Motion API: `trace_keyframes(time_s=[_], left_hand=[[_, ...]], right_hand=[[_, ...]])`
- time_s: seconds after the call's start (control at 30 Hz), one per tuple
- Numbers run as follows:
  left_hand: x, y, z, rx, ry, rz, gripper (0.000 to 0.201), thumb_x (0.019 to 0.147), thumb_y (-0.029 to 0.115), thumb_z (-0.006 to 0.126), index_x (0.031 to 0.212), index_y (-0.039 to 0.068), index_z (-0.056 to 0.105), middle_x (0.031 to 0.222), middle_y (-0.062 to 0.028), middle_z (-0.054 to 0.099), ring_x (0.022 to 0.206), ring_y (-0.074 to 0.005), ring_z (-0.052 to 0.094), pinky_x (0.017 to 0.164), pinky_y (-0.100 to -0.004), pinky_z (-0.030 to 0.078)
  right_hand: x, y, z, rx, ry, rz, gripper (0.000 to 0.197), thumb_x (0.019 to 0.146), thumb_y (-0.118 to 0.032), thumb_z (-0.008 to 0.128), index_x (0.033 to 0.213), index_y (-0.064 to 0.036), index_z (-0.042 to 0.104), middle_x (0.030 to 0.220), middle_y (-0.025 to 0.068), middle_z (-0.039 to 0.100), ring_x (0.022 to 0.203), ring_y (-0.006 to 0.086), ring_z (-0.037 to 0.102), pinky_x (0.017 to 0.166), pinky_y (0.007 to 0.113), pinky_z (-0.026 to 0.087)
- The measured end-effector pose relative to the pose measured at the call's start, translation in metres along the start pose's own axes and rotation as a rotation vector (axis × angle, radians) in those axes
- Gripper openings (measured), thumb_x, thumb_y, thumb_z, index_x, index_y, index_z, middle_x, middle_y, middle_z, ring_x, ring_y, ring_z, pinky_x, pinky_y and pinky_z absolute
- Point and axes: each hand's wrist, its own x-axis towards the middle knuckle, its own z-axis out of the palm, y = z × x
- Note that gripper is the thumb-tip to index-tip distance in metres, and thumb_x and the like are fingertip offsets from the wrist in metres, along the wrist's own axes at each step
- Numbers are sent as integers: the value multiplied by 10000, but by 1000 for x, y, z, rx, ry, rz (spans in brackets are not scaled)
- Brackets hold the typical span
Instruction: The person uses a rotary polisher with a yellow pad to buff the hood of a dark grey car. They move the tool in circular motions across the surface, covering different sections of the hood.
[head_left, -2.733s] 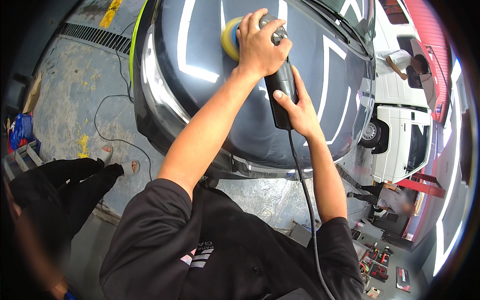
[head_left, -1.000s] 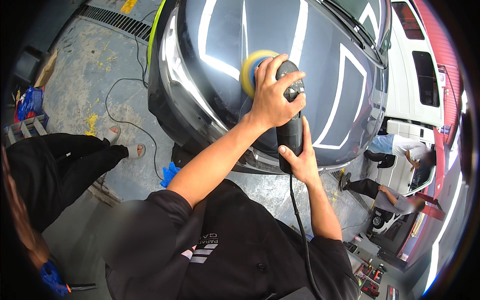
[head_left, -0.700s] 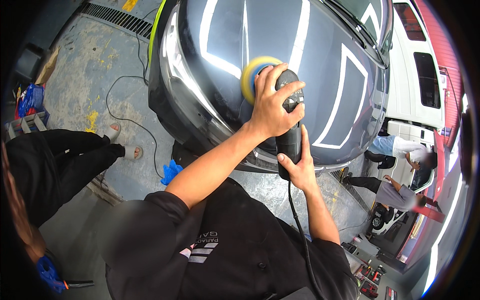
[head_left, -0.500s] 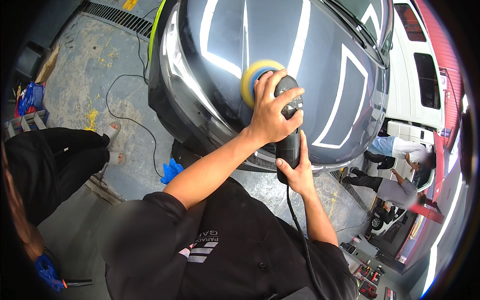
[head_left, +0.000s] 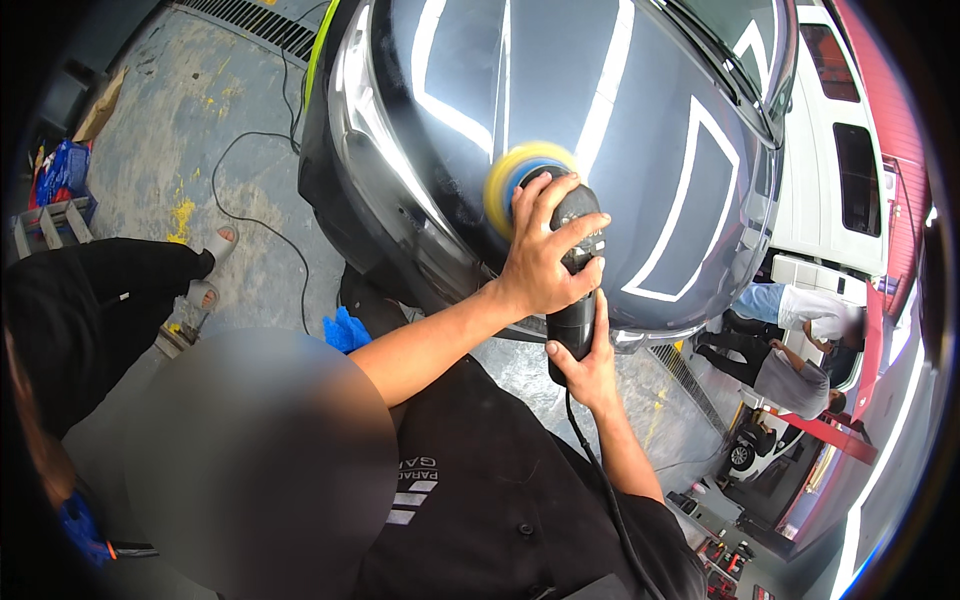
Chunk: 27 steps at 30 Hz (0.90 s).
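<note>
My left hand [head_left: 548, 240] wraps over the head of a black car polisher [head_left: 573, 325], its fingers spread around the housing. Lower down, my right hand [head_left: 588, 370] grips the polisher's rear handle, thumb on one side and fingers on the other. The round yellow foam pad [head_left: 499, 190], with a blue backing, rests against the dark grey car hood [head_left: 555, 85]. Its edge is smeared, as if spinning. Part of the pad is hidden behind my left fingers and the tool. From the handle's end a black cord [head_left: 580, 432] runs down past my shirt.
The headlight [head_left: 375, 135] lies left of the pad. A blue cloth [head_left: 345, 331] is by my left forearm. Another cable [head_left: 245, 215] loops over the floor. A person in black trousers [head_left: 120, 290] is at left; two people [head_left: 795, 375] stand at right near a white van [head_left: 825, 200].
Both hands and the polisher have shifted slightly toward me along the hood, with the same grip kept. The view has tilted a little.
</note>
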Motion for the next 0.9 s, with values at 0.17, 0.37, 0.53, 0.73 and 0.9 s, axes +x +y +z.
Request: trace_keyframes(time_s=[0.17, 0.37, 0.53, 0.73, 0.9], left_hand=[[-17, 5, 0, -2, 3, 8, 463, 740, 272, 777, 1181, 131, 772, 1518, -211, 452, 1416, -475, 367, 1204, -601, 310], [-36, 9, -1, -5, 26, 7, 456, 736, 267, 777, 1170, 127, 776, 1520, -210, 457, 1417, -475, 366, 1203, -610, 307], [-31, 14, -1, -20, 24, -18, 450, 729, 237, 786, 1164, 122, 778, 1511, -215, 471, 1411, -470, 382, 1200, -587, 324], [12, -1, 12, -116, 116, -33, 421, 694, 217, 799, 1106, 133, 783, 1474, -220, 509, 1378, -454, 414, 1190, -576, 297], [53, -13, 17, -106, 154, -17, 421, 693, 179, 802, 1111, 127, 790, 1440, -201, 543, 1335, -431, 492, 1142, -519, 407]], right_hand=[[-14, 9, 4, -14, -1, 5, 1106, 867, -289, 852, 1679, -53, 138, 1305, 280, 679, 1161, 404, 713, 979, 465, 560], [-26, 20, 8, -22, -18, -18, 1120, 858, -288, 859, 1682, -53, 137, 1334, 278, 661, 1188, 395, 696, 993, 463, 552], [-30, 17, 7, 2, 9, -25, 1114, 867, -323, 854, 1685, -54, 147, 1319, 269, 672, 1152, 377, 711, 979, 454, 559], [0, -20, -11, 8, 23, 39, 1086, 891, -346, 836, 1695, -99, 150, 1302, 250, 687, 1131, 348, 722, 965, 437, 563], [35, -42, -25, 13, 49, 18, 1065, 911, -354, 811, 1695, -88, 141, 1295, 261, 696, 1124, 351, 727, 978, 430, 564]])
